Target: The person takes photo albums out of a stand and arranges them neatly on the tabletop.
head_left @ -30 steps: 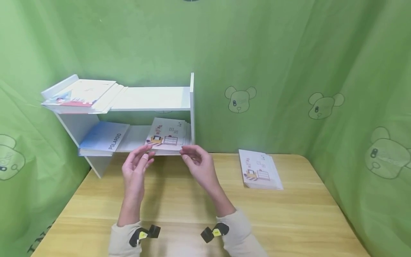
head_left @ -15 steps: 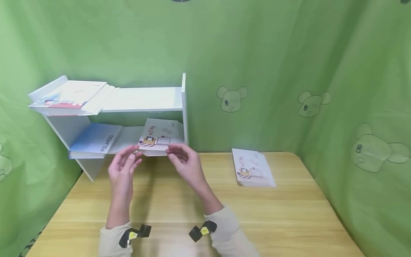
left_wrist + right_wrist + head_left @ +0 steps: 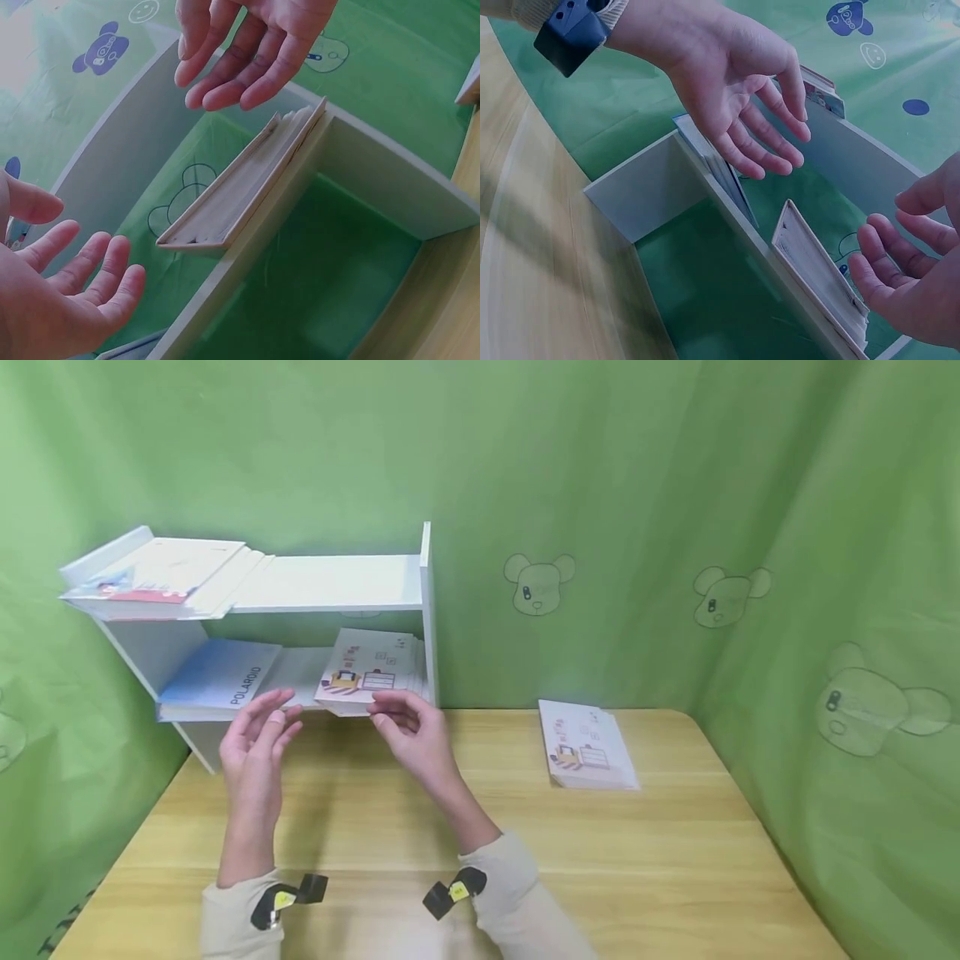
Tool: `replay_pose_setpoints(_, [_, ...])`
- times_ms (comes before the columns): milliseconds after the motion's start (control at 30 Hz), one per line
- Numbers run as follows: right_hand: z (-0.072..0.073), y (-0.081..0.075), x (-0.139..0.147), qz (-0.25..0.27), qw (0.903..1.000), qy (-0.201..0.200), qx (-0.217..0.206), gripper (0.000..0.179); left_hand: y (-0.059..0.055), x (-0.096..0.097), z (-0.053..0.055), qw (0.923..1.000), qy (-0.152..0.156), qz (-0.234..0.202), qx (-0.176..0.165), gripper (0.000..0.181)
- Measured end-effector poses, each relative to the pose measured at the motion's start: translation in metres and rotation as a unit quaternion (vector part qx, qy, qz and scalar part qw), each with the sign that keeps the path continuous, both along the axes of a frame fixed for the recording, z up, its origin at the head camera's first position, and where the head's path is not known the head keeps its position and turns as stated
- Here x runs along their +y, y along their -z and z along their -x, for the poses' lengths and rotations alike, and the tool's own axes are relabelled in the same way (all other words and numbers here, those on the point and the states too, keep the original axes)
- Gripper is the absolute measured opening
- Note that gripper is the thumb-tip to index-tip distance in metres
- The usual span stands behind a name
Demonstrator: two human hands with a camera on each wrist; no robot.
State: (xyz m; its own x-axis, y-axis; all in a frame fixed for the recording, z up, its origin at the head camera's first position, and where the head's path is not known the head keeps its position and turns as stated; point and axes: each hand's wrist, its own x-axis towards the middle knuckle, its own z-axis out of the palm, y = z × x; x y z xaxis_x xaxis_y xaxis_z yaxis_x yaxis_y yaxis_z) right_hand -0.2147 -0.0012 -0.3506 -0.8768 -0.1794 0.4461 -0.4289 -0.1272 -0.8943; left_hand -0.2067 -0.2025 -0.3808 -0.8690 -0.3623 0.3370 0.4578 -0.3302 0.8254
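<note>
A pale book [image 3: 367, 668] with a small yellow vehicle drawing lies on the shelf's lower board, near its right side wall. My right hand [image 3: 412, 731] is just in front of this book's near edge, its fingers loosely bent and gripping nothing. In the right wrist view the right hand [image 3: 922, 262] is beside the book [image 3: 817, 277]; touch cannot be told. My left hand [image 3: 255, 747] hovers in front of the lower board, between the pale book and a blue POLAROID book [image 3: 221, 672]. In the left wrist view the left hand [image 3: 75, 289] holds nothing, fingers spread and relaxed.
The white two-level shelf [image 3: 348, 581] stands at the back left of the wooden table [image 3: 600, 852]. Several books [image 3: 172, 572] lie on its upper board at the left. Another pale book [image 3: 585, 747] lies on the table to the right. A green curtain [image 3: 615, 468] hangs behind.
My left hand has drawn away leftward from the pale book. The right hand stays near that book's front edge. The head view has shifted slightly.
</note>
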Motion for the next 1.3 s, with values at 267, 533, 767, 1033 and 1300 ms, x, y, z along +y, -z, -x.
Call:
replay_pose_setpoints(267, [0.009,0.013,-0.014,0.015,0.9998,-0.013,-0.007,0.025,-0.003,-0.009,-0.008,0.9999,-0.013,0.005,-0.005,0.035])
replay_pose_setpoints(533, [0.019,0.028,-0.025,0.013,0.9999,-0.004,-0.009,0.027,-0.003,-0.014,-0.008,0.9998,-0.019,0.003,-0.010,0.036])
replay_pose_setpoints(767, [0.018,0.018,-0.032,0.019,0.9994,-0.008,-0.029,0.028,-0.010,-0.024,-0.004,0.9995,-0.018,-0.025,0.003,0.036])
replay_pose_setpoints(1033, [0.002,-0.007,-0.036,0.022,0.9990,-0.017,-0.036,0.026,-0.016,-0.036,-0.009,0.9988,-0.025,-0.043,0.007,0.035])
replay_pose_setpoints(1300, [0.005,-0.012,-0.047,0.025,0.9993,-0.021,-0.018,0.026,-0.023,-0.046,-0.010,0.9982,-0.034,-0.046,0.020,0.036])
